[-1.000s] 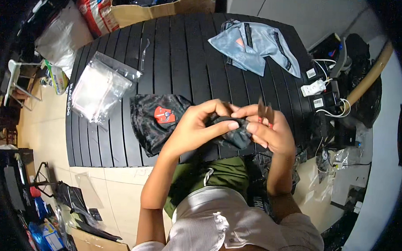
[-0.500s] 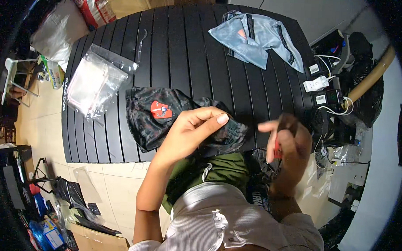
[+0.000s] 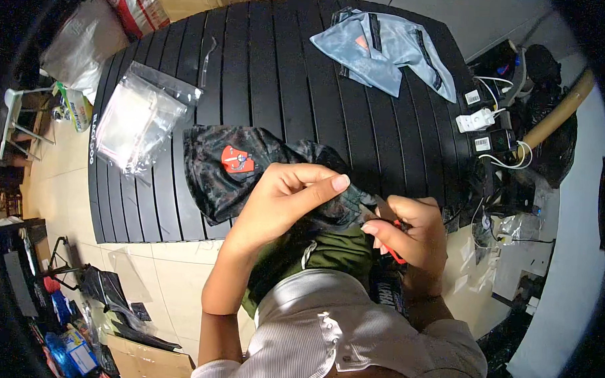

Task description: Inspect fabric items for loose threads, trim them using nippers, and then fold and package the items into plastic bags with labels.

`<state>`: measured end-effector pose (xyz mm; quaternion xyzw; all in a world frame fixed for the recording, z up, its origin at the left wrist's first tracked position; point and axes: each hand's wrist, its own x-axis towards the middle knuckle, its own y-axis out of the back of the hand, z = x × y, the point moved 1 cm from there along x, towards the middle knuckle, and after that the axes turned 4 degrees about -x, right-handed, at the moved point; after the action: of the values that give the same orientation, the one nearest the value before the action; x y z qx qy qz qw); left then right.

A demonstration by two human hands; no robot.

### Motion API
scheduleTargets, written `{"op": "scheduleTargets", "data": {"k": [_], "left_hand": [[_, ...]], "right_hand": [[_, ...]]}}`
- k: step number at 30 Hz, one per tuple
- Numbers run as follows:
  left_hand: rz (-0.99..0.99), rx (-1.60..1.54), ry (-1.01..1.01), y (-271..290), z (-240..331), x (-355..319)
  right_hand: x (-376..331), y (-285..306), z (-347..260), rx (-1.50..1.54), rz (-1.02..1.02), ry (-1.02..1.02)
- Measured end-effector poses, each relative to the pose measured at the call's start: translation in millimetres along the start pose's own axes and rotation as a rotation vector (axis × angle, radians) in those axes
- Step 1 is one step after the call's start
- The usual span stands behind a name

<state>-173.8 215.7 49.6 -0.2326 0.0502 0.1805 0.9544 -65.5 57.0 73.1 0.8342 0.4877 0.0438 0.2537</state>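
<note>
A dark camouflage fabric piece (image 3: pixel 206 179), with a red patch (image 3: pixel 237 161) on it, lies at the table's near edge. My left hand (image 3: pixel 275 205) is closed in a pinch on the fabric's right part, thumb on top. In my right hand (image 3: pixel 415 236) is a pair of red-handled snips (image 3: pixel 397 256), partly hidden by the fingers. Its blades point left, right at the fabric's right end, close to my left thumb. Whether the blades touch the fabric, I cannot tell.
The black slatted table (image 3: pixel 280 61) carries clear plastic bags (image 3: pixel 135 120) at left and a light blue fabric piece (image 3: pixel 387 52) at the far right. White plugs and cables (image 3: pixel 476 120) sit along the right edge. My green-clad lap (image 3: pixel 340 257) is just below the fabric.
My right hand has moved left and inward with the snips, bringing the blades to the fabric's right end. My left hand keeps its pinch. The whole view has shifted slightly.
</note>
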Motion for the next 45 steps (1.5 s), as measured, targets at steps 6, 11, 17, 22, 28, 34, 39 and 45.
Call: {"op": "scheduleTargets", "data": {"k": [6,11,17,22,28,34,39,45], "left_hand": [[-0.015,0.006,0.001,0.1,-1.8,0.1],[-0.029,-0.011,0.006,-2.8,-1.6,-0.2],[-0.028,0.048,-0.023,-3.9,-2.8,-0.2],[-0.038,0.058,-0.018,-5.1,-2.3,-0.5],[-0.024,0.106,-0.026,-5.3,-3.0,0.2],[-0.005,0.095,0.028,-9.8,-4.7,2.0],[-0.009,0.106,-0.011,-6.2,-8.2,2.8],[0.014,0.101,-0.005,-5.4,-12.4,4.0]], "right_hand": [[-0.6,-0.9,1.2,0.005,0.024,-0.006],[-0.6,0.1,5.1,-0.065,0.008,0.028],[-0.1,-1.4,1.8,0.051,0.030,-0.020],[-0.9,1.0,-3.3,0.014,0.024,-0.047],[-3.1,-0.4,-0.9,0.072,0.059,-0.098],[-0.3,-0.4,3.1,-0.033,0.048,0.016],[0.5,3.1,-1.7,0.004,-0.126,0.460],[-2.5,1.7,7.5,0.181,0.167,0.427]]}}
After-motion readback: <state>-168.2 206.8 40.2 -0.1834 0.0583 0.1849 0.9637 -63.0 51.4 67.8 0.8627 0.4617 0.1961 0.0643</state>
